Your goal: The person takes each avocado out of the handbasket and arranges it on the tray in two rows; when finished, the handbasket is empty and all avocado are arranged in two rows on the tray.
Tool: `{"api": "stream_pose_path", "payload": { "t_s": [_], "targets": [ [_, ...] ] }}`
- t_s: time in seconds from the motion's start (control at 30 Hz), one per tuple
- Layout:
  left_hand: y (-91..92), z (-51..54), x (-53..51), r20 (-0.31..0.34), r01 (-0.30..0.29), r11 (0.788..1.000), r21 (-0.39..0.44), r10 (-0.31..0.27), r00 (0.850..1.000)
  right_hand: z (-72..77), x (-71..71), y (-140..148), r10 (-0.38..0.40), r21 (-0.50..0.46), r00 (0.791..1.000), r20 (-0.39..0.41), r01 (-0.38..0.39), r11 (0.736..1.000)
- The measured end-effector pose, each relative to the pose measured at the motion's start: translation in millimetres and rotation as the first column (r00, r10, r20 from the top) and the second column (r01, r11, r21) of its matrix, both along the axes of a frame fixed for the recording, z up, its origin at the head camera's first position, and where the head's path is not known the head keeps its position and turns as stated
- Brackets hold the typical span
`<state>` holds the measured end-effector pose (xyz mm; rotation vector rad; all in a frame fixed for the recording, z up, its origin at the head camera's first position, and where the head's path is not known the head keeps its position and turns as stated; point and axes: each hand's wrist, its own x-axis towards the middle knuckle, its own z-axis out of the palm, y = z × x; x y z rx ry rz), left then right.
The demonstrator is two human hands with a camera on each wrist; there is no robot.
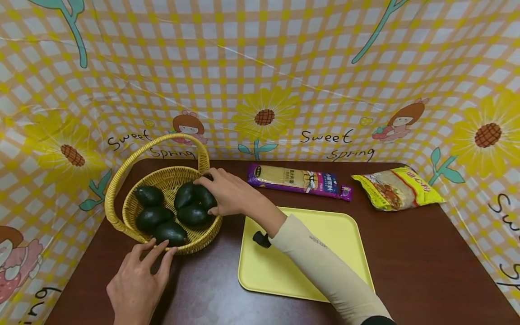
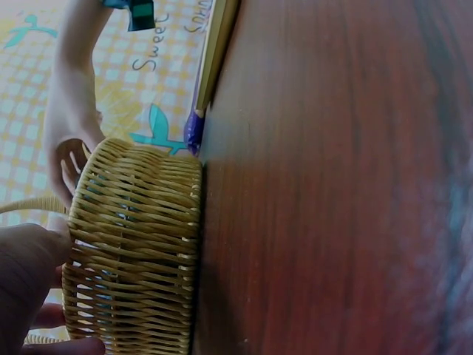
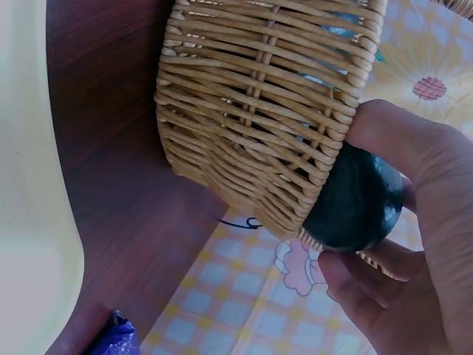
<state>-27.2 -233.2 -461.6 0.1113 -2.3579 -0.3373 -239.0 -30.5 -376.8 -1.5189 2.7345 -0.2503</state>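
A wicker basket (image 1: 203, 246) with a tall arched handle stands at the left of the table, holding several dark green avocados (image 1: 154, 219). My right hand (image 1: 229, 192) reaches over the basket's right rim. Its thumb and fingers grip an avocado (image 3: 358, 200) at that rim, which the right wrist view shows close up; in the head view the hand covers part of it. At the front rim, my left hand (image 1: 138, 275) holds the basket's edge with bent fingers, the fingertips close to the nearest avocado (image 1: 170, 233). Its thumb (image 2: 59, 229) lies against the rim in the left wrist view.
A yellow tray (image 1: 260, 275) lies right of the basket, under my right forearm. Behind it is a purple pasta packet (image 1: 292, 179), and farther right a yellow noodle bag (image 1: 400, 189). A checked cloth (image 1: 325, 81) hangs around the table's back and sides.
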Motion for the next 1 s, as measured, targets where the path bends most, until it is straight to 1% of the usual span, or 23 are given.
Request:
{"api": "stream_pose_path", "payload": {
  "t_s": [0.2,0.43,0.57,0.83,1.0],
  "targets": [
    [1.0,0.5,0.4,0.012,-0.003,1.0,0.016,0.003,1.0,3.5,7.3,7.8,-0.013,-0.028,0.999,-0.044,0.012,1.0],
    [1.4,1.0,1.0,0.01,-0.003,1.0,0.017,0.003,1.0,5.7,16.3,18.9,-0.028,-0.069,0.999,-0.043,0.025,0.997],
    [1.7,1.7,0.9,0.007,-0.001,1.0,0.025,0.001,1.0,4.7,20.2,25.6,-0.037,-0.087,0.998,-0.06,0.032,0.996],
    [1.7,2.2,1.4,0.017,-0.012,0.999,0.033,0.012,1.0,4.5,28.3,38.8,-0.052,-0.114,0.997,-0.054,0.045,0.992],
    [2.9,3.2,2.1,0.018,-0.011,0.999,0.039,0.01,1.0,1.8,33.9,50.3,-0.084,-0.144,0.996,-0.027,0.08,0.986]
  ]
}}
